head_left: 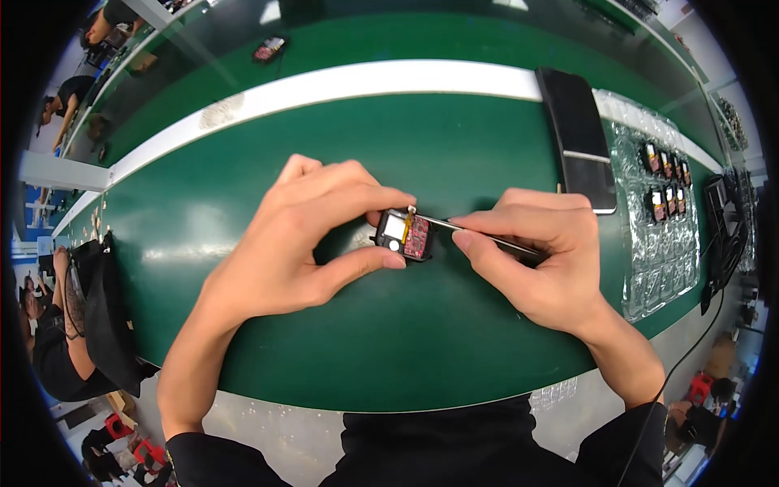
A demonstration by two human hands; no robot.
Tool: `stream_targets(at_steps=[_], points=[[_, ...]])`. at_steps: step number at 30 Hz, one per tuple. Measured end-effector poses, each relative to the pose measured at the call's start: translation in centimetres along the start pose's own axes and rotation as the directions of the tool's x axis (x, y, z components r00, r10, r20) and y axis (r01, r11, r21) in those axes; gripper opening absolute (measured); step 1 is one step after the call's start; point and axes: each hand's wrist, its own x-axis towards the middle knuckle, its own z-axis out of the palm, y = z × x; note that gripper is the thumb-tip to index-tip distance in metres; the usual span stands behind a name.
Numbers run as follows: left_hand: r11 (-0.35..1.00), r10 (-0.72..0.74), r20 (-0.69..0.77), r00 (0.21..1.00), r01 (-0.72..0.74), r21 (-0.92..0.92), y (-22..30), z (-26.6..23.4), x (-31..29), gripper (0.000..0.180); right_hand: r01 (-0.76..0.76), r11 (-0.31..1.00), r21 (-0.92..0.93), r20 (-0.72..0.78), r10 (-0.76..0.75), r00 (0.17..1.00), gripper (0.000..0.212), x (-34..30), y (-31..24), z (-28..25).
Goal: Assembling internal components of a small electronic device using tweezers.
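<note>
Over the middle of the green table, a small black electronic module [416, 239] shows a red circuit board, a white block and a strip of yellow tape. Thumb and index finger of my left hand [304, 227] pinch it by its left side. My right hand [544, 252] grips slim tweezers [441, 221], silver toward the tip and dark further back. Their tip meets the module's upper edge, by the yellow tape. The exact contact is too small to make out.
At the right lies a clear plastic blister tray [661, 276] with several similar modules in its upper pockets. A black flat case [576, 138] rests beside it. A black cable [690, 349] runs down the right. Another module [268, 49] sits beyond the white rail [365, 79]. People work at left.
</note>
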Motion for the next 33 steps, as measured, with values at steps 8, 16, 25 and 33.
stream_targets(at_steps=[8,16,25,33], points=[[0.999,-0.007,0.037,0.999,0.006,0.034,-0.3,-0.1,0.4,0.058,0.029,0.995,-0.093,0.041,-0.025,0.999,0.014,0.3,0.0,0.0],[0.998,-0.012,0.002,1.0,0.012,0.059,-0.1,0.1,0.4,0.062,0.078,0.991,-0.111,0.005,-0.078,0.997,0.014,0.1,0.4,0.3],[0.998,-0.048,-0.021,0.999,0.049,0.043,0.0,0.3,0.3,0.063,0.131,0.984,-0.124,-0.066,-0.14,0.988,0.02,-0.2,0.8,0.3],[0.999,-0.03,-0.001,1.0,0.03,0.044,-0.1,0.1,0.6,0.06,0.28,0.925,-0.257,-0.053,-0.303,0.951,0.028,-0.2,1.1,0.7]])
